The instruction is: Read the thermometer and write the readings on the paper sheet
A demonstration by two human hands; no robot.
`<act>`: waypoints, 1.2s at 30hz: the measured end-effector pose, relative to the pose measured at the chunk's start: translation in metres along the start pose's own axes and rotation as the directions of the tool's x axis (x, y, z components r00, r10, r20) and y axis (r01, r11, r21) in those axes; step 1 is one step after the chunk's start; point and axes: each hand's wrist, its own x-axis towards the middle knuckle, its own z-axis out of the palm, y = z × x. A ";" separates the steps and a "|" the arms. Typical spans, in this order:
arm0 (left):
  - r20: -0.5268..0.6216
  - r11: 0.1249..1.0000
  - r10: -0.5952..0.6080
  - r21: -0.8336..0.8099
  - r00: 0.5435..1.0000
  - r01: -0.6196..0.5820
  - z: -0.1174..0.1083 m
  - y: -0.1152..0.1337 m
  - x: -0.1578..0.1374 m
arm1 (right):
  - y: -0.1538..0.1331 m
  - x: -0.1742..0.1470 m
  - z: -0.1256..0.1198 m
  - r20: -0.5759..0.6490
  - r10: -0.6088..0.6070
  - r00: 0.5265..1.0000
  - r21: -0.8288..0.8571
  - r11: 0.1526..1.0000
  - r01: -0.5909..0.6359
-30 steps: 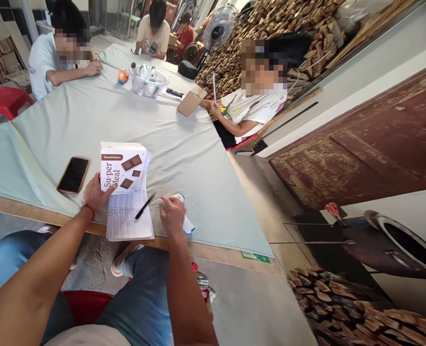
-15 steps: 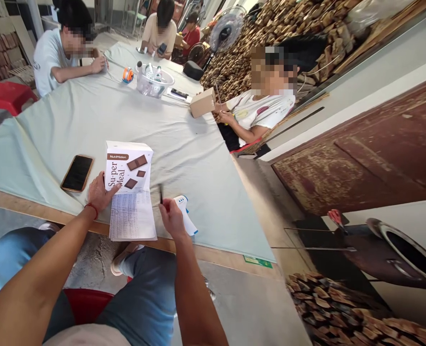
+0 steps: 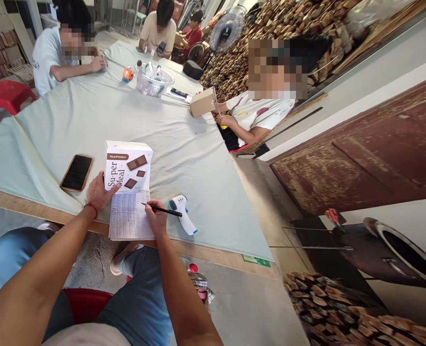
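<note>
Pen (image 3: 170, 211) now over written page (image 3: 127, 217)

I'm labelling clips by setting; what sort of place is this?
Perhaps a household storeroom or shed doubling as a workspace, judging by the big heap of split wood, the standing fan and the red plastic chair beside a cloth-covered table.
</note>
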 end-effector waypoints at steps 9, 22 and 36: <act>-0.007 1.000 -0.015 0.028 1.000 0.015 0.003 -0.002 0.000 | -0.003 -0.001 0.005 0.064 -0.030 0.997 -0.066 0.997 0.034; -0.004 1.000 -0.003 0.012 1.000 0.004 0.002 -0.002 0.000 | 0.001 -0.002 0.005 0.079 -0.048 0.996 -0.089 0.994 0.055; 0.005 1.000 -0.010 0.000 1.000 0.010 -0.001 0.001 0.000 | -0.001 -0.002 0.004 0.059 -0.065 0.996 -0.090 0.993 0.070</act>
